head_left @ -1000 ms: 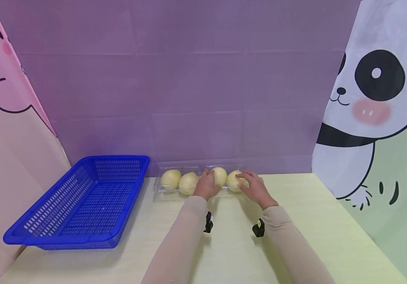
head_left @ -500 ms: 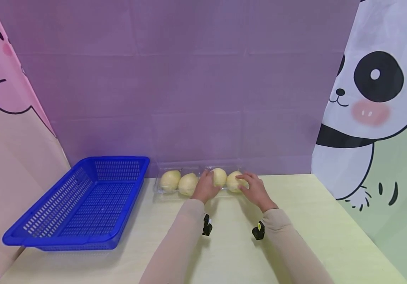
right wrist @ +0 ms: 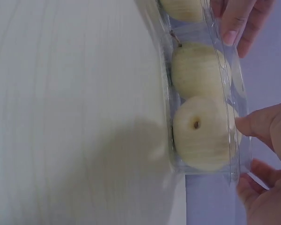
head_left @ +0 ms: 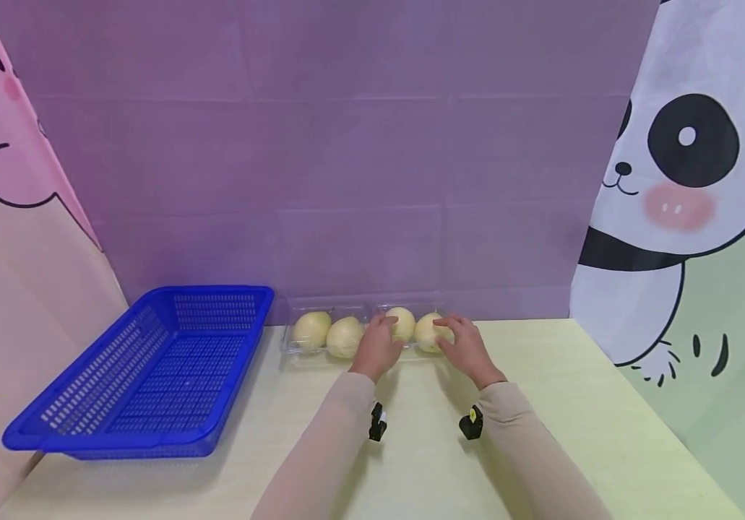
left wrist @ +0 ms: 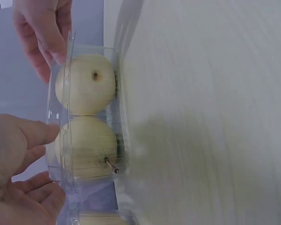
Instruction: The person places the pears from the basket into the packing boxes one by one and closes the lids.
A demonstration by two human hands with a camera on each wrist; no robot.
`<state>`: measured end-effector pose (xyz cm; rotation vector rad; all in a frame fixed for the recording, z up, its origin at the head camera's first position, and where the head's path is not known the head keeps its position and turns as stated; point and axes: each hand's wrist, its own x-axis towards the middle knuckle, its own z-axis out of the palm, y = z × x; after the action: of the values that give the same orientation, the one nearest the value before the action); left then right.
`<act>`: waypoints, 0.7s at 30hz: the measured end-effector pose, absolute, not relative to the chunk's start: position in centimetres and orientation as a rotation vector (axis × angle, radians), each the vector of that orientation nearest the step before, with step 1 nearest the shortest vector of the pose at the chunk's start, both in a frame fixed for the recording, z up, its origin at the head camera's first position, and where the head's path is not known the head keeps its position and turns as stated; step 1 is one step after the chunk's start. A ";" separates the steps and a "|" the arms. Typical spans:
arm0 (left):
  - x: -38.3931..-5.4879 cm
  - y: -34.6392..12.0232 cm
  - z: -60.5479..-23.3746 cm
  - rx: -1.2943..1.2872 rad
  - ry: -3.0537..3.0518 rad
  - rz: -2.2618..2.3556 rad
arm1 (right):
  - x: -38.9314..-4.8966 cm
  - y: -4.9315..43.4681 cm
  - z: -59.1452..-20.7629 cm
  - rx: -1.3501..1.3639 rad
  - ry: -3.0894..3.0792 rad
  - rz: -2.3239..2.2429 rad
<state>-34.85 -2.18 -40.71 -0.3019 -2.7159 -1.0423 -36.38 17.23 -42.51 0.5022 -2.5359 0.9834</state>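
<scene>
Two pale yellow pears, one (left wrist: 86, 147) with its stem facing the near side and one (left wrist: 86, 86) showing its dark blossom end, sit in a clear plastic clamshell box (right wrist: 244, 157) at the back of the table. My left hand (head_left: 377, 348) holds the box's left end, thumb on the front of the lid. On the right end, my right hand (head_left: 467, 352) grips it the same way, thumb in front and fingers bent round the corner. The lid lies over the pears, its rim close along the box's rim. Left of it stands another clear box with two pears (head_left: 345, 337).
A large blue plastic basket (head_left: 222, 404) stands on the left of the pale wooden table (head_left: 424, 462), with no fruit in it. A purple cloth backdrop (head_left: 359, 159) rises right behind the boxes. A printed panda (head_left: 671, 217) decorates the right side.
My left hand and wrist have drawn slightly toward me. The right hand, the boxes and the pears stay nearly where they were.
</scene>
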 end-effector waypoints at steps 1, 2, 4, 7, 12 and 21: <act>-34.7 -2.2 -40.7 -0.296 -2.711 -1.044 | -36.3 17.1 -42.5 0.486 -2.536 0.997; -34.5 -2.2 -40.6 -0.289 -2.706 -1.044 | -36.2 17.0 -42.5 0.468 -2.535 1.010; -34.2 -2.2 -40.5 -0.288 -2.695 -1.027 | -36.1 16.8 -42.6 0.434 -2.527 1.033; -33.9 -2.4 -40.3 -0.300 -2.692 -0.971 | -35.8 16.6 -42.6 0.418 -2.487 1.071; -33.5 -2.5 -39.8 -0.317 -2.689 -0.914 | -35.4 16.7 -42.3 0.445 -2.449 1.098; -32.2 -3.2 -39.3 -0.381 -2.674 -0.839 | -34.1 16.7 -41.8 0.554 -2.431 1.026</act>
<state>-32.21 -3.18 -39.30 -0.3810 -2.6740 -0.8393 -34.11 16.72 -41.77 0.5545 -2.4312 1.0262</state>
